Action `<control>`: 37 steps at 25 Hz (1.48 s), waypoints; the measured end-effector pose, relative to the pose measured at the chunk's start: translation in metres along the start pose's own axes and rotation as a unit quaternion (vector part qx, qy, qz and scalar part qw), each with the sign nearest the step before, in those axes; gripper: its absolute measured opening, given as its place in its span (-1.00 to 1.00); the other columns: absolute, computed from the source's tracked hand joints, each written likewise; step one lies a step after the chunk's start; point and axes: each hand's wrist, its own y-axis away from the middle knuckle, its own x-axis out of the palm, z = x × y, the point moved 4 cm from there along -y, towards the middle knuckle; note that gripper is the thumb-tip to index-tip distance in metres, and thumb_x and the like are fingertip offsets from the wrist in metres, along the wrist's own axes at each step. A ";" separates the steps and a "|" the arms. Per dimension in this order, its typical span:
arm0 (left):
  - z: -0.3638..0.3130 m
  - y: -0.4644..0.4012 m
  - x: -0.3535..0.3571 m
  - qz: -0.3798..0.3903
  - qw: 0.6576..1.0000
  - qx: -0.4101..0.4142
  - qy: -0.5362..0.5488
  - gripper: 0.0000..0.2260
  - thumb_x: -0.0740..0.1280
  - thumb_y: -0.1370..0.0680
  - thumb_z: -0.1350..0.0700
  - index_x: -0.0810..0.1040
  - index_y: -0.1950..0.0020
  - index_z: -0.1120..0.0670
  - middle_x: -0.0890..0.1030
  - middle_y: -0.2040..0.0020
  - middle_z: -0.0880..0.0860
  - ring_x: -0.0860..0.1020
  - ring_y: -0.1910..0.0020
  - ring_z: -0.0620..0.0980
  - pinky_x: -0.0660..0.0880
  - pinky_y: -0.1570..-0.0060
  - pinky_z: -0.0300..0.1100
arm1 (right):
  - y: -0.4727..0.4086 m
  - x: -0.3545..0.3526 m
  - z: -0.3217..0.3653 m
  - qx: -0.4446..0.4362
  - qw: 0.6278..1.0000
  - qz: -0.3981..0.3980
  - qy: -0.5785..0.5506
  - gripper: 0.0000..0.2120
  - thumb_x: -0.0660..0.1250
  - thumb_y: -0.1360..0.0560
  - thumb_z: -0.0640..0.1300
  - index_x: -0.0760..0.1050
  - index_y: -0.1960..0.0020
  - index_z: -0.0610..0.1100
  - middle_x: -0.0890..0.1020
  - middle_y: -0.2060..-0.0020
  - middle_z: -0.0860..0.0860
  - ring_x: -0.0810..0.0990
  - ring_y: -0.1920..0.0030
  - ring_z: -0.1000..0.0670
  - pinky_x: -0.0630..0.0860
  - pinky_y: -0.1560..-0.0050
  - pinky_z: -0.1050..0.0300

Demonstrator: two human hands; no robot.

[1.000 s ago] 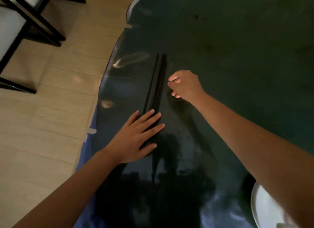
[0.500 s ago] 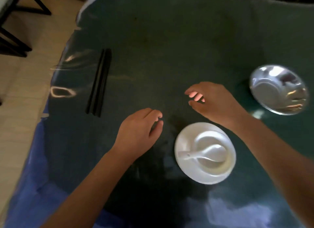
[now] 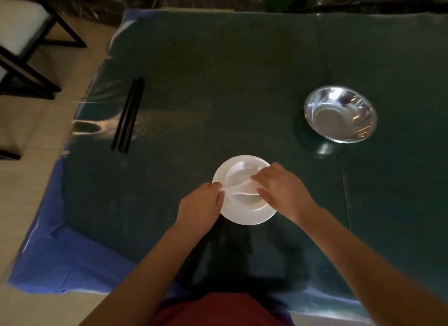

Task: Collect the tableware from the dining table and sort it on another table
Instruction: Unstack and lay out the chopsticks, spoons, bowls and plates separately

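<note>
Half a second ago both hands hovered empty above the dark green plastic-covered table [image 3: 242,83], the left curled near the middle and the right spread above the white dishes; now both have come down onto the dishes. The black chopsticks [image 3: 128,113] lie where they lay before, bundled side by side near the table's left edge, well apart from everything else. The view has shifted, so more of the far table edge and a black-framed chair with a pale seat [image 3: 21,27] at upper left now show.

The left hand [image 3: 200,205] pinches the handle end of the white ceramic soup spoon [image 3: 238,189] between thumb and fingers, at the left rim of the round white plate [image 3: 247,217]. The spoon is blurred and lies across the small white bowl [image 3: 244,199] that sits on that plate. The right hand [image 3: 281,189] covers the bowl's right side, fingers curved narrow over the spoon's broad end; whether they grip the spoon or the bowl I cannot tell. Plate, bowl and spoon sit near the table's front, in the middle.

The shiny round steel bowl [image 3: 339,114] stands upright and unmoved toward the right, well apart from the white set.
</note>
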 end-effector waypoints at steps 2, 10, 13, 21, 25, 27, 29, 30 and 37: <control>-0.003 -0.001 0.001 0.027 0.997 -0.027 0.063 -0.76 0.11 -0.59 0.06 0.52 -0.02 0.15 0.58 0.05 0.13 0.55 0.13 0.07 0.50 0.16 -0.05 | -0.003 0.005 0.002 -0.005 0.999 0.011 0.038 -0.68 0.13 -0.54 -0.10 0.42 -0.28 -0.04 0.47 -0.26 0.00 0.36 -0.25 -0.08 0.46 -0.10 0.03; -0.002 0.011 -0.005 0.087 0.906 -0.147 0.387 -0.81 0.24 -0.54 0.21 0.63 0.05 0.25 0.57 0.30 0.04 0.48 0.44 -0.13 0.46 0.41 -0.42 | -0.001 0.005 -0.002 -0.004 1.000 -0.021 -0.017 -0.70 0.16 -0.52 -0.11 0.43 -0.24 -0.05 0.54 -0.17 0.00 0.41 -0.17 -0.07 0.41 -0.08 0.06; 0.004 0.014 -0.012 0.051 0.886 -0.157 0.433 -0.83 0.26 -0.54 0.18 0.65 0.04 0.18 0.59 0.29 0.02 0.50 0.43 -0.17 0.46 0.41 -0.42 | -0.009 -0.007 -0.004 0.035 0.991 -0.051 -0.118 -0.68 0.20 -0.52 -0.13 0.45 -0.26 -0.05 0.57 -0.14 -0.03 0.48 -0.13 -0.08 0.43 -0.07 0.08; 0.052 -0.010 -0.048 -0.076 0.890 -0.155 0.422 -0.86 0.29 -0.53 0.16 0.63 0.00 0.11 0.63 0.27 -0.03 0.60 0.29 -0.10 0.54 0.24 -0.29 | -0.111 -0.047 0.018 0.154 0.916 -0.073 -0.364 -0.83 0.31 -0.47 -0.25 0.60 -0.02 -0.14 0.64 0.03 -0.09 0.58 0.23 0.02 0.49 0.26 0.34; 0.091 -0.027 -0.070 -0.140 0.931 -0.116 0.318 -0.81 0.36 -0.44 0.17 0.58 0.00 -0.05 0.60 0.24 -0.17 0.56 0.25 -0.24 0.41 0.28 -0.49 | -0.180 -0.053 0.048 0.125 0.919 -0.050 -0.370 -0.83 0.31 -0.45 -0.30 0.61 0.01 -0.16 0.66 0.06 -0.10 0.59 0.26 0.03 0.52 0.34 0.36; 0.107 -0.039 -0.080 -0.170 0.936 -0.104 0.290 -0.77 0.37 -0.44 0.19 0.55 -0.01 -0.10 0.59 0.19 -0.17 0.57 0.20 -0.22 0.42 0.27 -0.50 | -0.216 -0.056 0.059 0.120 0.920 -0.029 -0.371 -0.84 0.32 -0.44 -0.29 0.61 0.03 -0.14 0.65 0.07 -0.07 0.59 0.25 0.04 0.55 0.32 0.32; 0.126 -0.057 -0.089 -0.192 0.933 -0.106 0.285 -0.72 0.38 -0.44 0.18 0.46 0.09 -0.24 0.57 0.19 -0.19 0.57 0.22 -0.23 0.43 0.29 -0.50 | -0.256 -0.060 0.069 0.114 0.920 -0.013 -0.374 -0.83 0.33 -0.43 -0.29 0.62 0.02 -0.15 0.64 0.08 -0.04 0.59 0.18 0.03 0.56 0.28 0.29; 0.135 -0.067 -0.091 -0.197 0.933 -0.114 0.278 -0.71 0.37 -0.45 0.16 0.42 0.13 -0.25 0.56 0.20 -0.19 0.56 0.24 -0.23 0.44 0.33 -0.47 | -0.273 -0.061 0.074 0.113 0.920 -0.007 -0.376 -0.82 0.33 -0.43 -0.30 0.62 0.02 -0.16 0.63 0.08 -0.03 0.59 0.14 0.02 0.57 0.27 0.28; 0.189 -0.140 -0.085 -0.214 0.936 -0.173 0.218 -0.89 0.34 -0.48 0.13 0.44 0.05 -0.01 0.54 0.16 -0.13 0.51 0.23 -0.18 0.38 0.31 -0.38 | -0.377 -0.035 0.096 0.122 0.928 -0.006 -0.353 -0.85 0.31 -0.42 -0.29 0.62 0.06 -0.17 0.67 0.07 -0.12 0.66 0.12 -0.09 0.62 0.06 0.06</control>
